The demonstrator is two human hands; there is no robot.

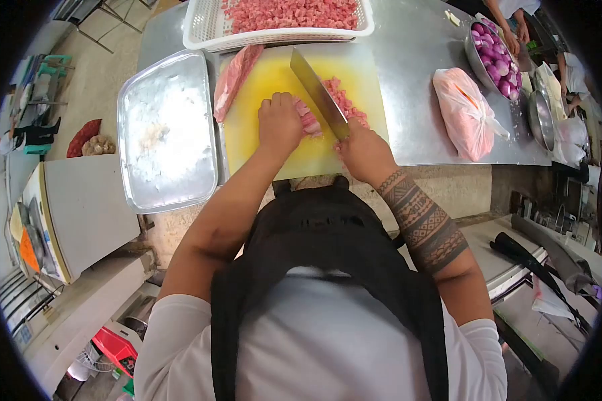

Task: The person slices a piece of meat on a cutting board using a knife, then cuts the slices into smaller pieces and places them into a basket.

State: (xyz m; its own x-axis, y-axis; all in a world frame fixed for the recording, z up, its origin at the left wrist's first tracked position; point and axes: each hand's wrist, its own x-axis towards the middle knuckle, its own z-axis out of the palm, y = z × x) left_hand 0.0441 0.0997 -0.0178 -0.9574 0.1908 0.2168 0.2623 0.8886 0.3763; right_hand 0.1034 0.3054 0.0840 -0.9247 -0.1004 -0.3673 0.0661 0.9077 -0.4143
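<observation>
My right hand [363,152] is wrapped round the handle of a large kitchen knife [320,92], its blade slanting up and left over the cutting board [261,73]. With curled fingers, my left hand [279,122] presses on a piece of raw meat [307,119], which shows to the right of the fingers, left of the blade. Diced meat [344,100] lies in a small heap on the blade's right side. A long uncut strip of meat [237,81] rests at the board's left edge.
Behind the board stands a white plastic basket [277,39] of diced meat. A shiny metal tray [169,130] sits at left. On the right are a tied plastic bag [466,113] of pinkish contents and a metal bowl [473,57] of purple onions. Other people's hands [513,37] are beyond it.
</observation>
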